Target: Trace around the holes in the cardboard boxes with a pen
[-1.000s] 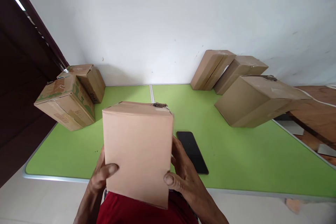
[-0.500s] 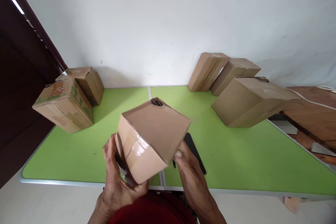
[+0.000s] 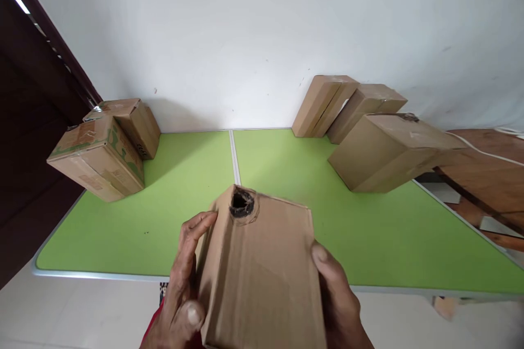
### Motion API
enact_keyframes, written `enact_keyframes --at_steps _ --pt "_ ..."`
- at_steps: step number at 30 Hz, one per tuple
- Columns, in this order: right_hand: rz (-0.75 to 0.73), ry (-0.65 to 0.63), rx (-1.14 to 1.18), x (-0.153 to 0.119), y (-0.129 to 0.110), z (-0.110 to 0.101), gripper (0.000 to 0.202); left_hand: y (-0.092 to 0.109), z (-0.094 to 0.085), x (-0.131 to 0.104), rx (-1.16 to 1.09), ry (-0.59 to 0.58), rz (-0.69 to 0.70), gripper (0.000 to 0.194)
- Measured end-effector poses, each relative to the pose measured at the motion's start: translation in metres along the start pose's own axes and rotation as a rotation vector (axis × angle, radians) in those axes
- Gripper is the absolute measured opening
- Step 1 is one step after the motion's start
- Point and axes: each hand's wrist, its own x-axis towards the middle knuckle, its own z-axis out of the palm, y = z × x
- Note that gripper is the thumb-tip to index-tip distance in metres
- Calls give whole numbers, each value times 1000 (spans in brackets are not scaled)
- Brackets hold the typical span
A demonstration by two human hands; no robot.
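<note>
Between my two hands is a brown cardboard box [image 3: 272,272], tilted so a broad plain face looks up at me. A dark, ragged hole [image 3: 241,203] breaks its far left corner. My left hand [image 3: 186,278] grips the left side, fingers along the side wall and thumb near the lower edge. On the right edge, my right hand [image 3: 338,289] has its thumb pressed to the box; its other fingers are hidden behind it. The box hangs over the near edge of the green table [image 3: 393,245].
At the table's left stand two taped cardboard boxes, the nearer one [image 3: 100,161] with green print. Three more boxes stand at the back right, the largest [image 3: 376,155] nearest me. A white wall [image 3: 262,38] rises behind. A brown wooden surface [image 3: 487,174] lies to the right.
The box has turned in my hands and come nearer to me, so its taped side no longer shows. My hands have shifted with it. The dark flat object and small black item are now hidden.
</note>
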Motion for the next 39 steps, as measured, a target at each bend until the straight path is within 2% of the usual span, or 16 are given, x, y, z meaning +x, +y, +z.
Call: enact_keyframes --at_steps 3,5,9,14,19,24,27,32,39 --pt "181 7 162 -5 -14 14 76 23 4 4 -25 -35 -101 81" --pt "211 48 156 -8 -21 22 75 36 9 4 -18 -42 -175 77" --pt "206 60 92 -17 -30 26 68 52 14 1 -34 -11 -222 72" --pt "121 48 -281 -25 -46 25 62 67 10 1 -55 55 -306 61" --pt "-39 105 -579 -29 -53 34 35 73 9 -3 -37 98 -343 55" --pt "-128 145 -653 -31 -49 40 34 69 8 -9 -53 115 -346 60" --pt "-157 157 -702 -33 -47 41 32 66 6 -10 -21 80 -315 58" --pt "-287 150 -816 -36 -46 39 24 65 -1 -11 33 1 -254 54" --pt "-475 37 -940 -39 -44 34 21 70 -6 -4 182 -15 -260 49"
